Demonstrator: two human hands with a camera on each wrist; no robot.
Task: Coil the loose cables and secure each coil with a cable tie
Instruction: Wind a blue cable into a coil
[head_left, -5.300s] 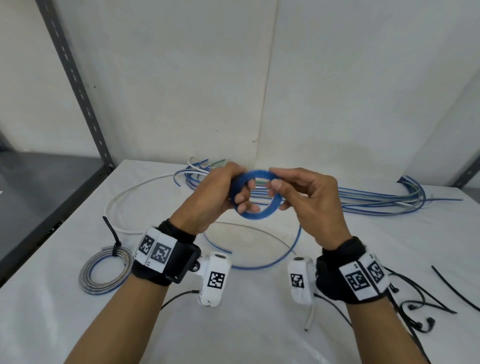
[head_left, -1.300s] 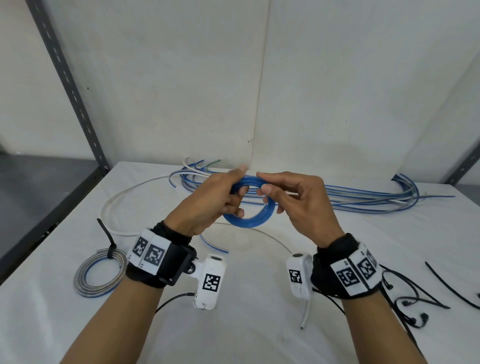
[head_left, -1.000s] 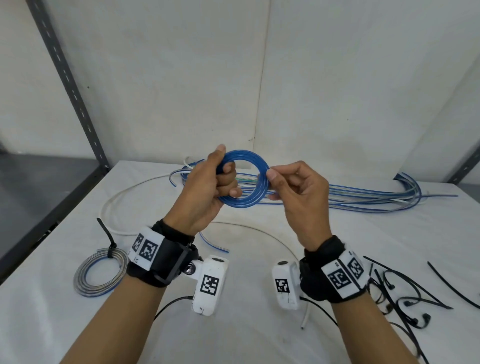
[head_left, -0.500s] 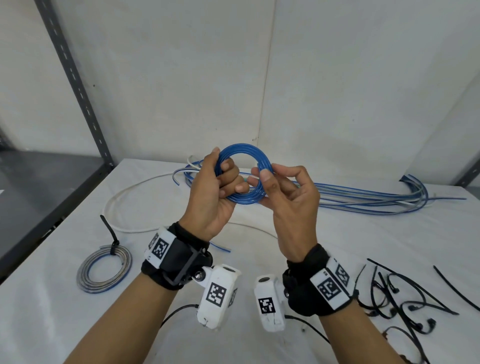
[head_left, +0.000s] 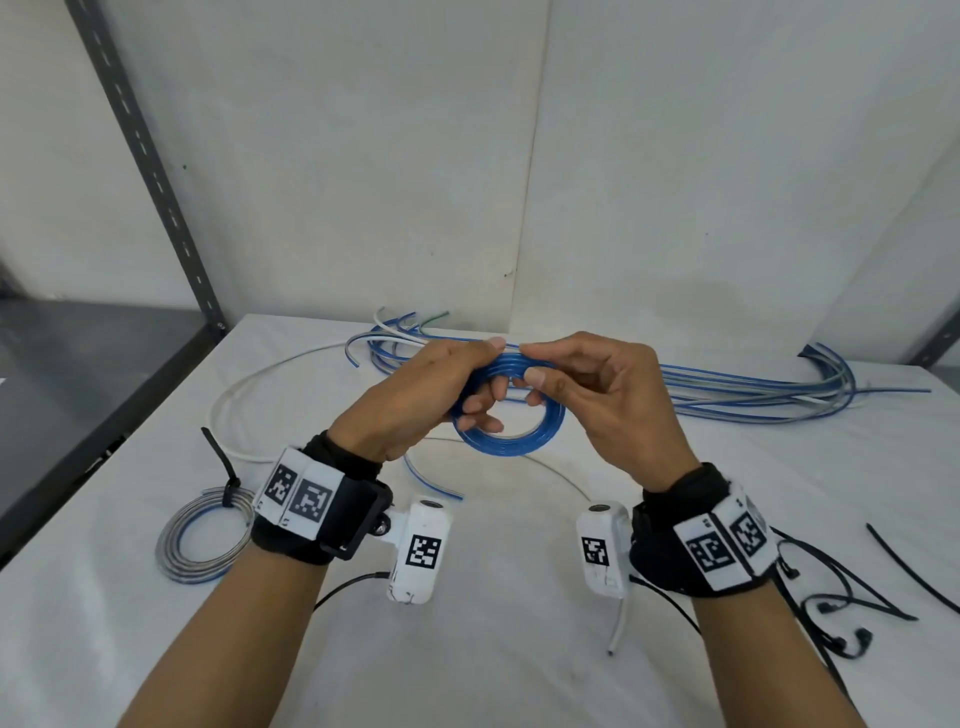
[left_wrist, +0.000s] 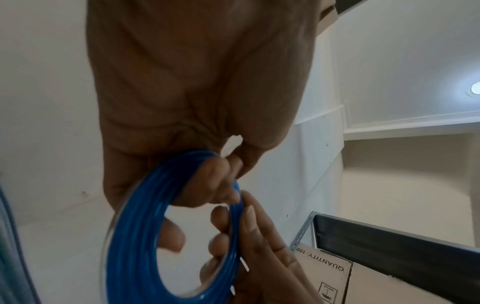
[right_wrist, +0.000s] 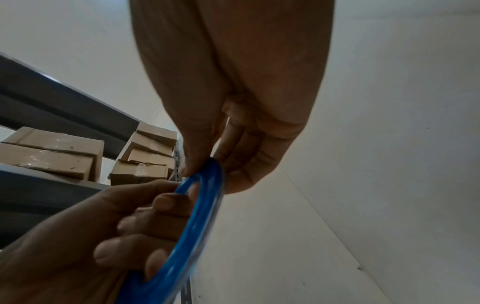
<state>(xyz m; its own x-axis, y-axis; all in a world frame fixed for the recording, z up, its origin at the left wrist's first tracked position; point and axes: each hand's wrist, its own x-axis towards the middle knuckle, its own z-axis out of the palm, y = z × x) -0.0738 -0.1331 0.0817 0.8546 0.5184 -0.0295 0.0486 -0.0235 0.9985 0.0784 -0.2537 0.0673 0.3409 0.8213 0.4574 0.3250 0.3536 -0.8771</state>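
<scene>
The blue coil (head_left: 511, 434) is gripped at its 10 o'clock edge by the left hand (head_left: 415, 397) and pinched at 12 o'clock by the right hand (head_left: 602, 395)

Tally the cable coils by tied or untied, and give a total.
Tied coils: 1, the grey-and-blue coil on the table, cinched by a black tie.
Untied coils: 1, the blue coil, held by the left hand and right hand, no tie visible.
Total: 2
</scene>
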